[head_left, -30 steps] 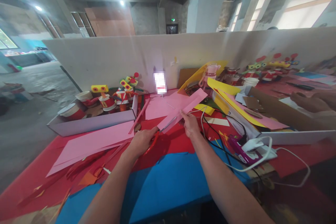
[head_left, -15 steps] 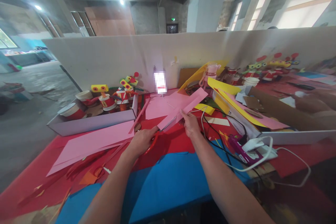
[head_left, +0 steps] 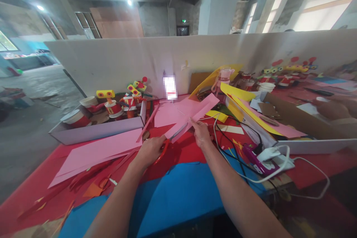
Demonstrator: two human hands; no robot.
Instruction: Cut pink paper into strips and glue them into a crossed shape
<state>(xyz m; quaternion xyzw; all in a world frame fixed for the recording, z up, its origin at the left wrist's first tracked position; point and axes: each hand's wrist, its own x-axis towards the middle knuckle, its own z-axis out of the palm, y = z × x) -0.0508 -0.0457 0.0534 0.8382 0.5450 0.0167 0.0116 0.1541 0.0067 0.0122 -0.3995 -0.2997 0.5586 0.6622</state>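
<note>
My left hand (head_left: 150, 149) grips red-handled scissors (head_left: 169, 142), their blades reaching up and right into a long pink paper sheet (head_left: 196, 109). My right hand (head_left: 201, 134) pinches that sheet's near edge just right of the blades. The sheet slants up toward the back of the table. Under both forearms lies a blue sheet (head_left: 178, 189) on the red table cover (head_left: 30, 189).
A larger pink sheet (head_left: 103, 150) lies left, behind it a grey box (head_left: 97, 132) of paper-cup figures. Yellow sheets, a brown board, cables and a purple glue gun (head_left: 255, 156) crowd the right. Another person's hand (head_left: 331, 109) works at the far right. A white partition stands behind.
The pink sheet and my right hand have shifted slightly left and toward the scissors. The other person's hand at the far right has moved a little.
</note>
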